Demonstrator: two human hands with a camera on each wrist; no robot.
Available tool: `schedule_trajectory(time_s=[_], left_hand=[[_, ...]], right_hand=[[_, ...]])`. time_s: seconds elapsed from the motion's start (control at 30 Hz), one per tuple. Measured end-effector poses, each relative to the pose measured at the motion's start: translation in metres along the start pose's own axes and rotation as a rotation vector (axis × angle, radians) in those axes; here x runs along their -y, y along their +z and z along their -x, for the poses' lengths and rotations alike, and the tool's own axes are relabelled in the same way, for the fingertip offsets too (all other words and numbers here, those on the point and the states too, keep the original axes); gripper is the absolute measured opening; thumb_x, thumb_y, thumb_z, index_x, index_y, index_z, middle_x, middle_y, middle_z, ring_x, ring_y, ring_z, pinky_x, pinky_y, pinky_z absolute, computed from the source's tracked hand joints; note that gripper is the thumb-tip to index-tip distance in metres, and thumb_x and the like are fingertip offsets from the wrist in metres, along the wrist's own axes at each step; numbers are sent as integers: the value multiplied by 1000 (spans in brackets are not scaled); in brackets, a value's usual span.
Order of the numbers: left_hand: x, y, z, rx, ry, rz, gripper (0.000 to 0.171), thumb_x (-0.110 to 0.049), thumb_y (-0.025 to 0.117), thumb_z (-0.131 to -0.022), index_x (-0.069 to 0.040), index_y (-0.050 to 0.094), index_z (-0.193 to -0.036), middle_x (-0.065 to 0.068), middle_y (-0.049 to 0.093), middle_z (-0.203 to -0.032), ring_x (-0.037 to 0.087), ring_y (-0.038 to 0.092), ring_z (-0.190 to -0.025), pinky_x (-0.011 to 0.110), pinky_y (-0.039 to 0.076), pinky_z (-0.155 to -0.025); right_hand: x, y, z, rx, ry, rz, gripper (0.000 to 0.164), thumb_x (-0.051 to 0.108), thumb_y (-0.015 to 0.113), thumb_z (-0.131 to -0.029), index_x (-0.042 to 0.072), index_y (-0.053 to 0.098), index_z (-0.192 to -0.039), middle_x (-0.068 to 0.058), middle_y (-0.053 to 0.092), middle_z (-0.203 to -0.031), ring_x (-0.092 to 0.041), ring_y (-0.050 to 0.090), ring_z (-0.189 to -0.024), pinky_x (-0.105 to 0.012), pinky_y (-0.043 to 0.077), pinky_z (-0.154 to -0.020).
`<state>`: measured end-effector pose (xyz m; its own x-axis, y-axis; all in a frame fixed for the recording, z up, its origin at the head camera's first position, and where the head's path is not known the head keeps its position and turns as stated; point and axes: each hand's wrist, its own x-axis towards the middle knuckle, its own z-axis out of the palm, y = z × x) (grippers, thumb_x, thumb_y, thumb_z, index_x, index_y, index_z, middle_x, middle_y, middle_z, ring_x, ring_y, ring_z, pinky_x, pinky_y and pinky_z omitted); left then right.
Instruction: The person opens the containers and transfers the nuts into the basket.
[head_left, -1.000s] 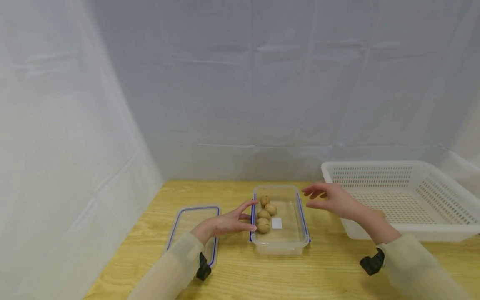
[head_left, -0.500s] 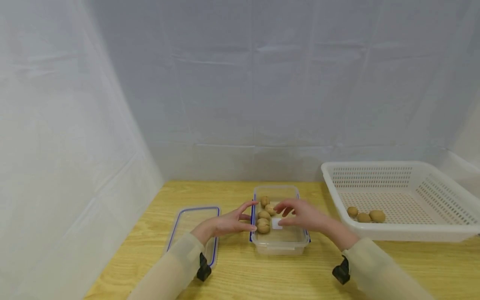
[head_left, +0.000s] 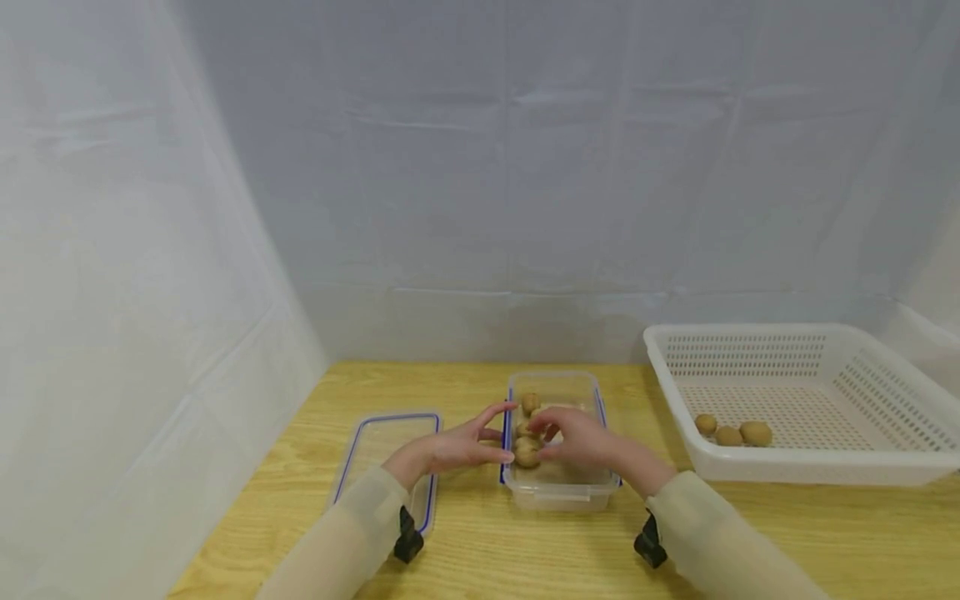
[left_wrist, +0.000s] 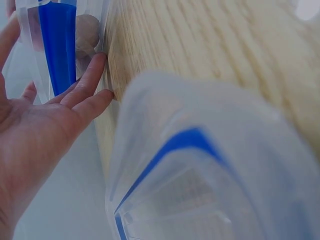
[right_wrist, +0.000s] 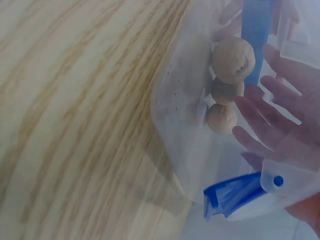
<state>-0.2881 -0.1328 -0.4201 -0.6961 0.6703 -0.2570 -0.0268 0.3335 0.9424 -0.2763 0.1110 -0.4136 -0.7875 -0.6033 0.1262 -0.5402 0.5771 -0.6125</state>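
Note:
A clear plastic food container (head_left: 562,493) with blue clips stands uncovered on the table. Several walnuts (head_left: 527,456) lie along its left side. At the left wall, my left hand (head_left: 453,446) rests with straight, spread fingers against the outside, thumb and index finger at the rim. The left wrist view shows its fingers (left_wrist: 90,82) beside the blue clip. My right hand (head_left: 583,437) reaches down into the container from the right and hides part of the nuts. Through the clear wall in the right wrist view, its loosely spread fingers (right_wrist: 262,117) are right beside three walnuts (right_wrist: 233,61).
A container lid (head_left: 397,429) with a blue seal lies left of the container, partly under my left forearm. A large white perforated basket (head_left: 832,465) stands on the right, with three walnuts (head_left: 755,433) in its near left corner. White sheeting (head_left: 480,208) encloses the table.
My right hand has moved left from beside the basket into the container, over the walnuts, uncovering the walnuts in the basket. My left hand has stayed at the container's side.

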Motion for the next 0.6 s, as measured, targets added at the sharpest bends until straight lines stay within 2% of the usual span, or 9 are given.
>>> schedule_trajectory(time_s=[0.1, 0.3, 0.6], left_hand=[[1, 0, 0, 0, -3, 3, 80, -20, 66, -94, -28, 15, -156, 25, 29, -148, 35, 37, -132, 58, 31, -105], [1, 0, 0, 3, 2, 3, 81, -20, 66, -94, -28, 14, -156, 24, 30, -148, 35, 37, -133, 57, 31, -106], [0, 0, 1, -3, 8, -5, 81, -20, 67, -94, -26, 14, -156, 25, 30, -148, 35, 36, -134, 55, 31, -106]], right_hand=[[0, 3, -3, 5, -19, -12, 34, 14, 76, -85, 2, 65, -116, -6, 65, -108, -22, 62, -93, -41, 53, -81], [1, 6, -5, 30, -24, -39, 31, 12, 77, -84, 4, 66, -112, -1, 64, -101, -20, 61, -89, -31, 51, -76], [5, 9, -5, 114, 20, 0, 32, 10, 76, -85, 6, 65, -115, 1, 64, -105, -18, 59, -91, -35, 50, -79]])
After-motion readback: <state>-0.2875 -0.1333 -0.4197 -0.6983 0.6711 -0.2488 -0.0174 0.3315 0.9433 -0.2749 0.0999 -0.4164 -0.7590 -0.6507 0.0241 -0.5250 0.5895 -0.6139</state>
